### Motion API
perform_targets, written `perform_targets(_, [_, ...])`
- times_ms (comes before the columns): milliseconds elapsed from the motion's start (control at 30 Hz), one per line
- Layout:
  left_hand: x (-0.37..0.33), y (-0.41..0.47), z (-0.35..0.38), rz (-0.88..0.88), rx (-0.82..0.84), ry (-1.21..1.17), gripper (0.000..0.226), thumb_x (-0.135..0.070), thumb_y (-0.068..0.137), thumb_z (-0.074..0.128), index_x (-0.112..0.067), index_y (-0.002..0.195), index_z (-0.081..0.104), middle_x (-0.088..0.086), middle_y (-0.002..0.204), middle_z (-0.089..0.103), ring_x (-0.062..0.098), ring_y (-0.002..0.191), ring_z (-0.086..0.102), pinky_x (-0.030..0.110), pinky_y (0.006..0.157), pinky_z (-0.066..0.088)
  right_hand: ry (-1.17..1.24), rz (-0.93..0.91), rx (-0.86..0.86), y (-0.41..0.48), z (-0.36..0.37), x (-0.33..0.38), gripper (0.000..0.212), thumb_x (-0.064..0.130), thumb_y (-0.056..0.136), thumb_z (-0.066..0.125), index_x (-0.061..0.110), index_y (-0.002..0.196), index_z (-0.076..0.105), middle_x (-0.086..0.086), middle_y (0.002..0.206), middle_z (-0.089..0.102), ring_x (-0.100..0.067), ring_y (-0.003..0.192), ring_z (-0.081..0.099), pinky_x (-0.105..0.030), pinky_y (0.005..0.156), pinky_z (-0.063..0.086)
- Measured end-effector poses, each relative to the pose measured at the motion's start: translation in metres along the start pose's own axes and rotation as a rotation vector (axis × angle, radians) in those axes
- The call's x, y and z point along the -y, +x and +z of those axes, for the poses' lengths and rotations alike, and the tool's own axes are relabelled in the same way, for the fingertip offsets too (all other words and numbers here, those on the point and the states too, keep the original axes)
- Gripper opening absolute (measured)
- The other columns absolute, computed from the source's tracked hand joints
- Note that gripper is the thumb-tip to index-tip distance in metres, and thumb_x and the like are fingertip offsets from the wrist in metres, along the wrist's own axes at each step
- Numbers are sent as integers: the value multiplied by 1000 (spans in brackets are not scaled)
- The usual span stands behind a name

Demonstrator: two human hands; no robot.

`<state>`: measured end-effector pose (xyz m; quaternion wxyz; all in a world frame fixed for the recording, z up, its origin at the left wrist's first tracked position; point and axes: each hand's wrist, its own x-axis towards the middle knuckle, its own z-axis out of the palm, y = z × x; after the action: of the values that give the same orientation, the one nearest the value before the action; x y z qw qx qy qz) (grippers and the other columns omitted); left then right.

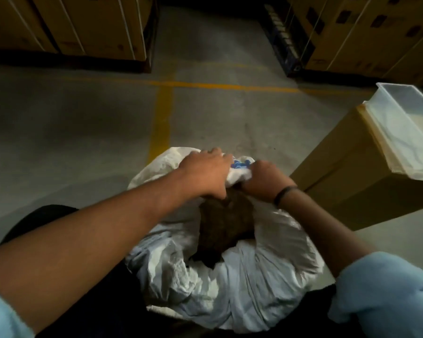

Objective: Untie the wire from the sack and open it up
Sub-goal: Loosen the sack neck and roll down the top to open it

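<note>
Forearms (pixel 108 228) over the sack (pixel 230 284) on the floor (pixel 83 118) by our knees, left hand (pixel 205 172) and right hand (pixel 264 181) both gripping its bunched neck; untying step, we judge, so next we unwind that blue bit, likely the wire (pixel 241 164).

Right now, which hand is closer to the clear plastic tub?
Right. The right hand, gripping the white sack, is left of the clear plastic tub; the left hand is farther left.

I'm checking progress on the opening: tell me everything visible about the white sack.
The white sack looks like crumpled woven plastic and sits on the concrete floor. Its top is bunched; the left hand and right hand both grip it, with something blue between them. A dark brown patch shows below the hands.
</note>
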<state>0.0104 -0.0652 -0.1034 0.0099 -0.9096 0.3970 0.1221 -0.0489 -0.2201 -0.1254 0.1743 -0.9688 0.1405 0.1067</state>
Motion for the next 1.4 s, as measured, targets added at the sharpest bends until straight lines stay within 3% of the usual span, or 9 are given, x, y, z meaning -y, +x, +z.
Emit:
perform_targets(200, [-1, 6, 10, -183, 41, -192, 47, -47, 72, 76, -18, 106, 64, 5, 95, 66, 26, 83, 61, 29, 65, 43, 76, 211, 216, 8, -26, -26, 48, 47, 74, 77, 12, 105, 69, -8, 103, 69, -24, 89, 62, -29, 74, 43])
perform_targets(433, [25, 7, -12, -90, 551, -837, 9, -6, 78, 75, -10, 85, 71, 10, 94, 69, 24, 89, 63, 31, 77, 52, -208, -526, -166, -29, 0, 38, 101, 29, 77, 73, 17, 156, 11, -14, 133, 52, -34, 110, 56, -42, 85, 47])
perform_targets(533, [32, 4, -16, -146, 564, -986, 24, -5, 72, 78, -2, 95, 73, 18, 91, 73, 31, 84, 71, 35, 77, 59, -160, -432, -129, -17, 10, 48, 85, 29, 79, 66, 16, 150, 21, -14, 117, 64, -35, 98, 64, -41, 76, 52])
perform_targets(700, [20, -4, -5, -56, 282, -233, 113, -52, 60, 87, -17, 149, 28, 10, 135, 57, 30, 120, 57, 42, 99, 49, -132, -198, 113, 4, 2, 33, 40, 54, 73, 70, 31, 105, 59, 0, 105, 68, -23, 103, 64, -39, 95, 44])
perform_targets(833, [4, -11, 23, -175, -47, -95, 84, -45, 73, 79, -16, 137, 33, 14, 124, 62, 33, 114, 59, 39, 80, 46, 47, -100, 264, 20, -10, 21, 26, 48, 62, 81, 37, 72, 60, 15, 83, 63, -12, 88, 59, -27, 79, 40])
perform_targets(1067, [38, 14, -1, -160, 360, -507, 19, -32, 79, 80, -16, 87, 72, 5, 87, 67, 20, 78, 59, 28, 67, 48, -124, -324, 32, 8, -8, 23, 98, 45, 70, 82, 26, 149, 28, -7, 134, 58, -27, 117, 57, -39, 96, 49])
perform_targets(1267, [105, -10, -7, -284, 371, -1392, 49, 15, 92, 50, -16, 71, 82, 4, 85, 77, 15, 75, 74, 25, 68, 61, -293, -325, -527, 13, 15, 27, 44, 13, 85, 59, 18, 127, 46, -9, 105, 67, -35, 86, 65, -41, 70, 53])
perform_targets(1367, [108, -11, 5, -384, 431, -1409, 12, -7, 83, 72, -11, 86, 83, 13, 102, 75, 25, 87, 74, 39, 82, 62, -262, -237, -480, 16, 14, 23, 27, 18, 84, 59, 21, 109, 49, -6, 90, 65, -35, 73, 63, -38, 60, 49])
perform_targets(1400, [106, -10, 6, -420, 528, -1296, 37, -25, 69, 88, -10, 101, 80, 14, 108, 74, 28, 95, 72, 44, 90, 59, -240, -197, -391, 17, 13, 22, 26, 21, 83, 59, 22, 107, 51, -6, 89, 65, -34, 74, 63, -38, 60, 49])
